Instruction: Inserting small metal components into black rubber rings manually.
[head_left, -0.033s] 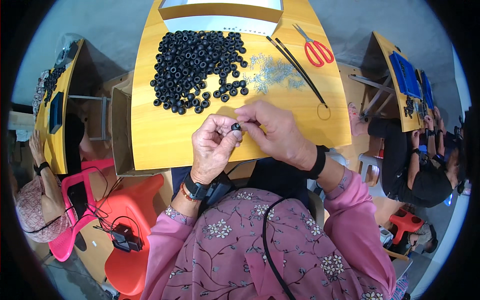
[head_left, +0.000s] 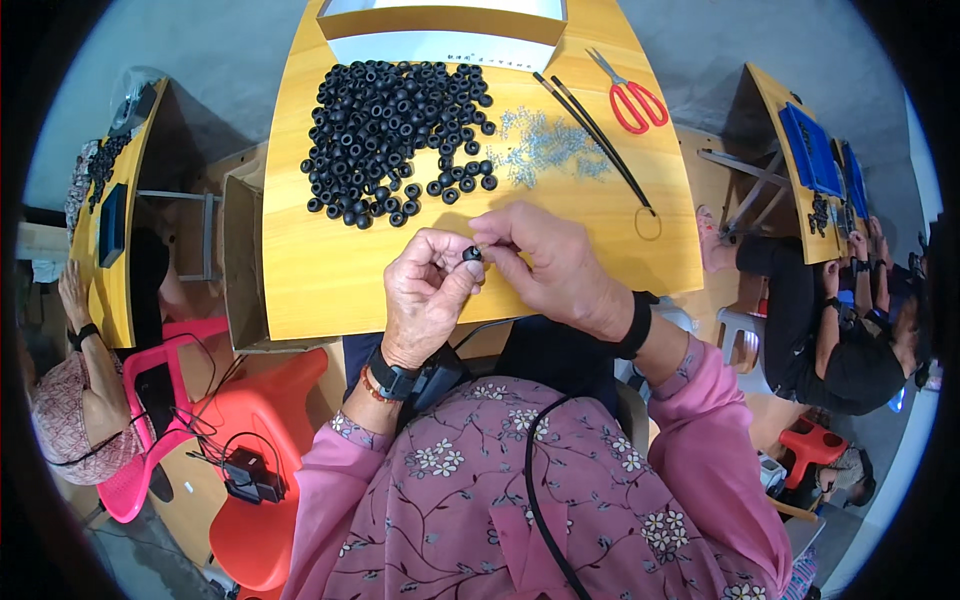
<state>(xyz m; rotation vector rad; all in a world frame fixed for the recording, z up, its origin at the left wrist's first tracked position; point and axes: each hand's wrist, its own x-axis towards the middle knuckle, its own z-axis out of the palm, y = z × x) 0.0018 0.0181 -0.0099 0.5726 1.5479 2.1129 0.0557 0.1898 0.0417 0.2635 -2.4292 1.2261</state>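
Note:
Near the table's front edge, my left hand (head_left: 428,290) pinches a small round black piece (head_left: 472,254) between thumb and fingertips. It resembles the many black pieces with round holes (head_left: 395,130) heaped further back on the table. From the right, my right hand (head_left: 545,262) meets it, thumb and forefinger closed together right at the piece's edge. Whatever is in that pinch is too small to make out. Beyond my right hand lies a scatter of tiny silvery bits (head_left: 548,145).
Red-handled scissors (head_left: 632,102), two thin black sticks (head_left: 600,140) and a thin loop (head_left: 648,224) lie on the yellow table (head_left: 320,280). A white box (head_left: 445,48) stands at its back. An orange chair (head_left: 262,450) is at my left. Other people sit at tables on both sides.

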